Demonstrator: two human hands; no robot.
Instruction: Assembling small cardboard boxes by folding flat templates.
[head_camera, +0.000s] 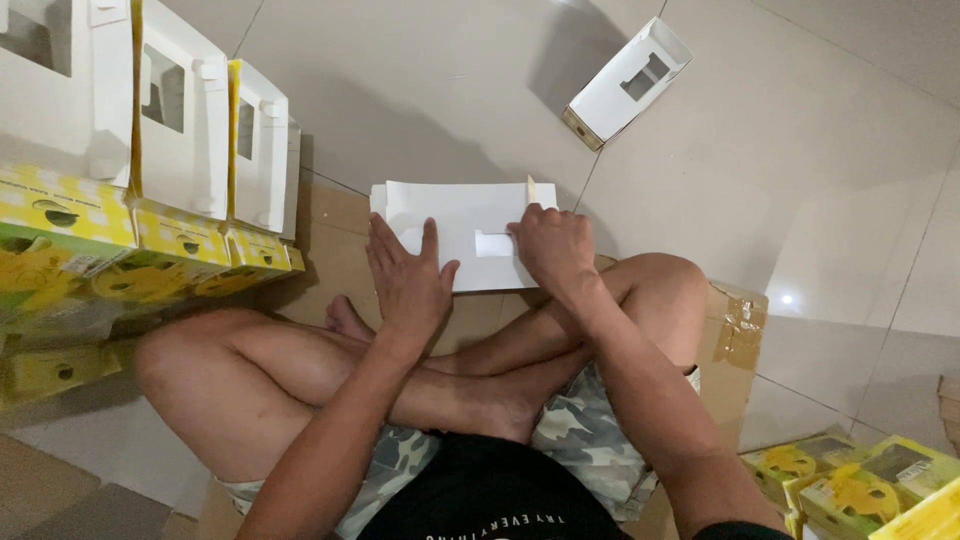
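A flat white cardboard box blank (462, 215) with a small cut-out window lies on brown cardboard in front of my crossed legs. My left hand (407, 275) rests flat on its left part, fingers spread and pressing down. My right hand (552, 248) sits on its right edge, fingers curled over the fold next to the window, with a thin yellow-edged flap standing up just above them.
A row of folded white and yellow window boxes (190, 130) stands at the left, with yellow printed boxes (120, 265) below them. One assembled white box (628, 82) lies on the tiled floor at the top right. More yellow boxes (860, 485) sit at the bottom right.
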